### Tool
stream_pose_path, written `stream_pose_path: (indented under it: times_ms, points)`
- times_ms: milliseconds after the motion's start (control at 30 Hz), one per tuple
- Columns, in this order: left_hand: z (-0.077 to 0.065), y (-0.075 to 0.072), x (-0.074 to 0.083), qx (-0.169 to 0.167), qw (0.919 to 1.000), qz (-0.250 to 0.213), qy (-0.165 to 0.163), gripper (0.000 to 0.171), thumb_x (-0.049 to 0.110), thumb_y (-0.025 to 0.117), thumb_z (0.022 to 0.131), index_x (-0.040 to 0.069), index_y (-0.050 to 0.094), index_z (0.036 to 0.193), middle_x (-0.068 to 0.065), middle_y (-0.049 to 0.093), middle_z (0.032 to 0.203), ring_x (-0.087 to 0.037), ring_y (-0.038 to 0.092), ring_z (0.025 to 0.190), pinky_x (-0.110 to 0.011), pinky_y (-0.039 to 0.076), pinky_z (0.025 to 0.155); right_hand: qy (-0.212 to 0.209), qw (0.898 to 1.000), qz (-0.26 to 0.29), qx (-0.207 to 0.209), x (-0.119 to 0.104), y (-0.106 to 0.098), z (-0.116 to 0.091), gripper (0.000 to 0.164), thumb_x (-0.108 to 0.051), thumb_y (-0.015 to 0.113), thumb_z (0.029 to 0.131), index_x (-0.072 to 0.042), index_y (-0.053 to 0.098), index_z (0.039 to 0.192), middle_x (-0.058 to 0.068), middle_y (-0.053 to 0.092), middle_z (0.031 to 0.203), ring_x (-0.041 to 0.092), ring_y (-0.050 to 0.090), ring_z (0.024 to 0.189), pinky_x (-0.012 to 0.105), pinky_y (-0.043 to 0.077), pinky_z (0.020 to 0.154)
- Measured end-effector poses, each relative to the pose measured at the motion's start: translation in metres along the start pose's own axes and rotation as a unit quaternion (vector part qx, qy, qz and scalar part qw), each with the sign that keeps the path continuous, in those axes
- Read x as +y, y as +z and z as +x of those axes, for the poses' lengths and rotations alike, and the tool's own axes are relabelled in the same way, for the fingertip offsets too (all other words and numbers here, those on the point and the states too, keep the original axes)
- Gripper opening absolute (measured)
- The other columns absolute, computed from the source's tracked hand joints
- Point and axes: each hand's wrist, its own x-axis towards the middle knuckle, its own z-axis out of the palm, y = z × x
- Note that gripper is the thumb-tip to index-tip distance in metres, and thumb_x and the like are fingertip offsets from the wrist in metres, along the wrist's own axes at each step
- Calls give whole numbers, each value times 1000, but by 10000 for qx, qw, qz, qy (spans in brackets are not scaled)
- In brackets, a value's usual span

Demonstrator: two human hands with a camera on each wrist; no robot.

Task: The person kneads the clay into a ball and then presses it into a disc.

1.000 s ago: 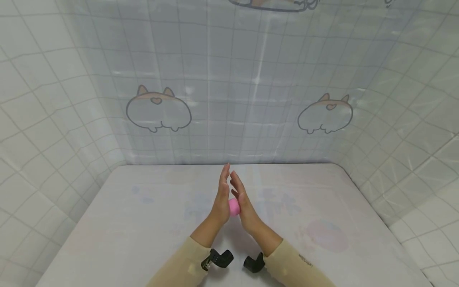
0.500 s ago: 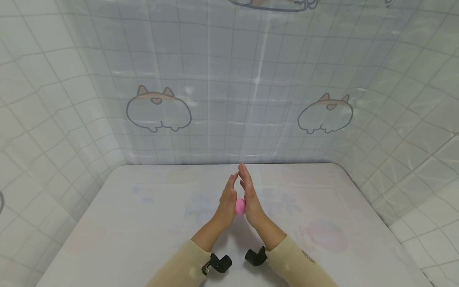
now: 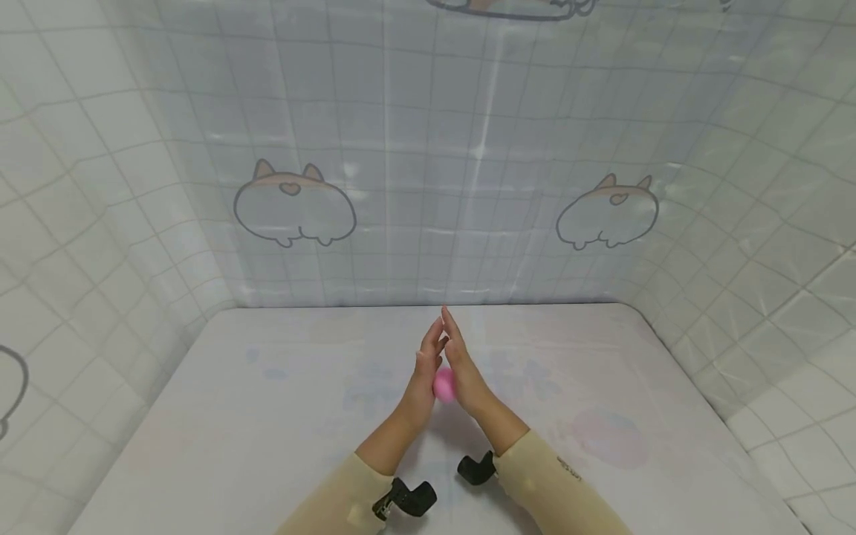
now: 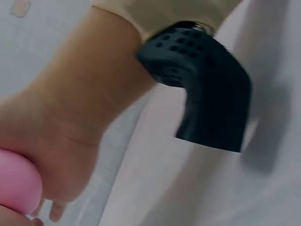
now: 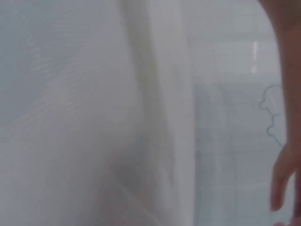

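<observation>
A smooth pink ball [image 3: 444,385], which looks like modelling clay, sits between the two facing palms in the head view. My left hand [image 3: 421,383] presses it from the left, its fingers straight and pointing away. From the other side my right hand [image 3: 468,383] lies against it, also straight-fingered, and the fingertips of both hands come together above it. The left wrist view shows the pink ball [image 4: 18,183] large at the heel of the right hand [image 4: 61,155]. Only a strip of a hand [image 5: 287,169] shows at the right wrist view's edge.
Below the hands spreads a white table [image 3: 267,438] with faint pastel prints. Grid-patterned sheeting [image 3: 428,148] with cartoon animal drawings rises behind and at both sides. Black camera mounts [image 3: 413,499] are strapped at both beige sleeves, close to each other over the table.
The hands rub back and forth past each other: the left has slid forward and the right slightly back since half a second ago. Between them the ball has shifted slightly and looks rounder.
</observation>
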Motion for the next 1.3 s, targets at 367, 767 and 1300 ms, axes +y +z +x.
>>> stream_pose_path:
  times_ms: [367,767,1300]
  points:
    - [2,-8,4,830,9952,-58,517,88,72,14,99,8,10,160,-11,10,165,-36,16,150,-59,6,118,-152,9984,-407,-370,0,13,-14,79,-69,22,101,-21,7,162,5,7,167,31,10,152,62,17,116]
    - [-2,-14,-6,833,9956,417,93,76,65,13,102,18,17,161,-8,17,165,-32,14,151,-67,5,114,-1198,9920,-197,-358,-20,24,-26,78,-62,13,104,-9,3,161,13,5,167,33,9,152,63,15,116]
    - [-18,-4,1,-871,9921,500,-751,84,67,-2,100,12,14,161,-13,12,166,-40,13,150,-70,10,113,-1187,9815,-197,1487,-25,16,-16,85,-69,15,101,-8,15,160,14,19,163,37,18,149,62,15,116]
